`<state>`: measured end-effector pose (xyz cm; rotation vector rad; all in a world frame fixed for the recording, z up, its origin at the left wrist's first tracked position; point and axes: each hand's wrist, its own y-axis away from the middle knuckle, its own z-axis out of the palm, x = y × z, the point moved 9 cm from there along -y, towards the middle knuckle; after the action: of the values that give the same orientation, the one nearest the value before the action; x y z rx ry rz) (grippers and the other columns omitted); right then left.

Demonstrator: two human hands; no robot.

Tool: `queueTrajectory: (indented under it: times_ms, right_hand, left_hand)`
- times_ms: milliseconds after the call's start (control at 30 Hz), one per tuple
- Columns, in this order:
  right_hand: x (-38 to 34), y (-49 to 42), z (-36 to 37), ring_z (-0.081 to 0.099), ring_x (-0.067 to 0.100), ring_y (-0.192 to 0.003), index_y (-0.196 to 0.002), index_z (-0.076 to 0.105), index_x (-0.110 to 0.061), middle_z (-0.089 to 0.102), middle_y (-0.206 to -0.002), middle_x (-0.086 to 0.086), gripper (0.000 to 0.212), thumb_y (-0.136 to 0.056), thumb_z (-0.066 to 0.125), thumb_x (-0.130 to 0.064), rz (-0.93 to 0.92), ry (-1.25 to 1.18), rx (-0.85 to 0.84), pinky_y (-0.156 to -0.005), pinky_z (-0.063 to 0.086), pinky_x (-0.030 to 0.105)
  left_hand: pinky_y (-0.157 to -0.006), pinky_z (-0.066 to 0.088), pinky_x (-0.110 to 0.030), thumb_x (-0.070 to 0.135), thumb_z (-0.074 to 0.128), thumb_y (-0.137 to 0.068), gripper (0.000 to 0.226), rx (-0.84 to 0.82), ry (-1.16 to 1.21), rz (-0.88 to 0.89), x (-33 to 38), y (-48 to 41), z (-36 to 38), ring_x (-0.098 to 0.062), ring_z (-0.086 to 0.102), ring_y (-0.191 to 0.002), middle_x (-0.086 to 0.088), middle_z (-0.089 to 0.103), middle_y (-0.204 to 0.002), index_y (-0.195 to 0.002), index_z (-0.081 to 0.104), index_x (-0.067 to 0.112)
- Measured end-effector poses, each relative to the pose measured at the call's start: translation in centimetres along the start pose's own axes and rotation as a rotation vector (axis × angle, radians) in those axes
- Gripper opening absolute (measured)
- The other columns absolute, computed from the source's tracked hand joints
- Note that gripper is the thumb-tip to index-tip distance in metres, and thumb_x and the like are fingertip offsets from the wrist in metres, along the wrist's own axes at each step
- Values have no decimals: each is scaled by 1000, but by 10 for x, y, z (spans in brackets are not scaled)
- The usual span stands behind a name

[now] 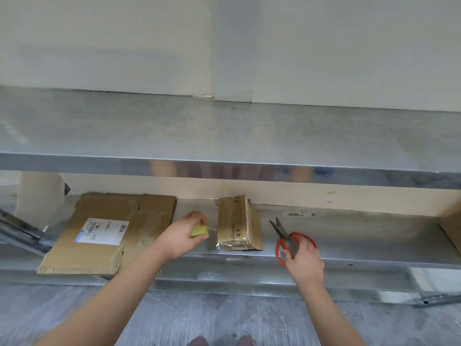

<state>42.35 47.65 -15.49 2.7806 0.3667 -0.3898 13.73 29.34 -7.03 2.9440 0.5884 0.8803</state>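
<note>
On the lower steel shelf (361, 233) lie one flattened corrugated carton (104, 208) and one small taped cardboard parcel (234, 221). Your blurred right hand (305, 263) grips the orange loops of one pair of scissors (283, 232) right of the parcel. Your left hand (179, 236) pinches a crumpled yellow-green scrap (198, 229), too small to identify, just left of it.

I see red-handled scissors (287, 236) flat on lower shelf (361, 233), blades slightly parted, tips pointing back-left, right of taped cardboard parcel (235, 223). Yellow-green scrap (198, 230) just left of parcel.
</note>
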Motion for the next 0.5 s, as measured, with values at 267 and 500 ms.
queueTrajectory:
  times_ms: [267, 500]
  right_hand:
    - [-69, 58, -28, 36, 27, -139, -137, 53, -20, 50, -145, 3, 44, -97, 49, -37, -391, -57, 246, -111, 32, 47]
    - [-206, 136, -17, 43, 25, -136, -137, 54, -24, 55, -139, -1, 51, -94, 41, -48, -819, 8, 249, -111, 35, 45]
  left_hand:
    - [-79, 44, -30, 32, 67, -86, 29, 36, 13, -44, -13, 17, -14, -17, 54, -93, 4, 55, -109, -108, 52, 21]
    - [-79, 37, -21, 30, 69, -84, 26, 63, 28, 51, -2, 35, -22, -11, 51, -93, 7, 54, -103, -103, 53, 24]
